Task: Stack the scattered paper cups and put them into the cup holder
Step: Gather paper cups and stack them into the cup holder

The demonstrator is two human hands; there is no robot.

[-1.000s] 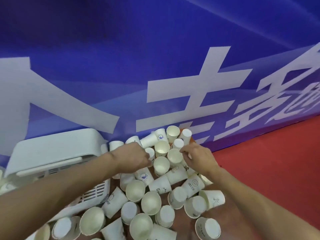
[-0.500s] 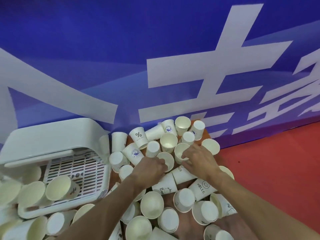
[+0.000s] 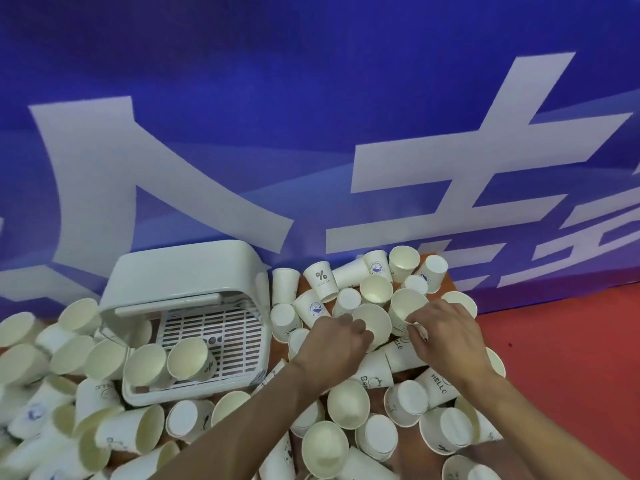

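- Head view, count: one white cup holder [image 3: 180, 271], lid raised, and two hands. The paper cups [image 3: 348, 408] number several dozen; an exact count is not possible because they overlap and run off the frame.
- Two cups [image 3: 190, 360] lie on their sides on the holder's slatted tray. The rest lie loose to the right of the holder, in front of it, and to its left.
- Left hand [image 3: 334, 341], right of the holder: fingers curled onto the side of an open cup [image 3: 375, 320], gripping it.
- Right hand [image 3: 446, 334], further right of the holder: fingertips pinch the rim of a tilted cup [image 3: 405, 304].
- Surroundings: a blue banner [image 3: 311, 116] with white characters stands directly behind the holder; red floor [image 3: 571, 341] lies far right.
- Obstruction: both forearms cover cups beneath them.
- Change from half a second ago: the holder sits nearer frame centre, and more cups show to its left.
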